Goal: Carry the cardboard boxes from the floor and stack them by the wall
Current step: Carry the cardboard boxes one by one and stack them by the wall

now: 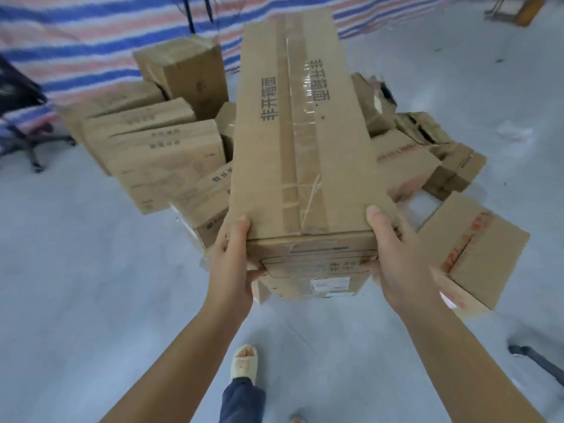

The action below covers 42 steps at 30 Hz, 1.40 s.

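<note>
Both hands clamp the near end of a long cardboard box (300,141), arms stretched forward. Left hand (230,264): thumb on top edge, fingers curled under the left corner. Right hand (396,261): thumb on top, fingers wrapped round the right corner. Box held off the floor, far end pointing away. Left of the hands, stacked boxes (146,141); right, loose boxes (470,248) on grey floor (76,285). Beyond, striped tarp (76,41).

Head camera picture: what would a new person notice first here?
First, the long taped cardboard box in the centre, held at its near end by the left hand and right hand. Behind it, a pile of boxes lies on the grey floor, before a striped tarp.
</note>
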Available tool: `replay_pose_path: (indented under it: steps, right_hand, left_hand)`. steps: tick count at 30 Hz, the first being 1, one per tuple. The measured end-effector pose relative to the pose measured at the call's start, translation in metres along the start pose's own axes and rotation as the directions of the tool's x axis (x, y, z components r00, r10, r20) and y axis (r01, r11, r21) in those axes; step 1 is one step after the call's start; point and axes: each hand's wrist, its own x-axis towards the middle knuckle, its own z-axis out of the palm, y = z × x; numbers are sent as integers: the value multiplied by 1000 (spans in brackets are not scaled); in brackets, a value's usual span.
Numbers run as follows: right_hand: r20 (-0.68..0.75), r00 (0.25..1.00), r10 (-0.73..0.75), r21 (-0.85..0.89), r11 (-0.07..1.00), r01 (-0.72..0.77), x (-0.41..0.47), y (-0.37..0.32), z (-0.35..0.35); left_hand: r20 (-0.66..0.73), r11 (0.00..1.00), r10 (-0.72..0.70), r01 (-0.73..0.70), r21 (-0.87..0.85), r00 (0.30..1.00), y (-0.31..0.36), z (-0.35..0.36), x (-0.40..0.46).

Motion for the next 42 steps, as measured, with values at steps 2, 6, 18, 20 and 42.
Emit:
replay_pose_path:
  steps: [2,6,18,20,42]
  right_hand:
    - [131,991,-35,-41,998,40,-16,-4,15]
    - [373,928,-24,-65,997,52,-48,-2,65]
    - [888,425,175,-262,953,155,-245,47,243]
    - [922,324,213,-281,943,177,-297,56,269]
    - [831,-374,412,-262,883,390,-785,123,481]
  left_hand:
    - [-96,997,59,-63,-36,994,2,-26,-31]
    - [-325,987,122,-148,-58,938,3,-86,-88]
    - [-877,936,-3,-308,-172,481,-40,-282,-289]
    - [-912,925,-44,-328,-191,407,-49,-317,-329]
    - [-948,760,-284,-637,-131,-144,-112,-615,-645]
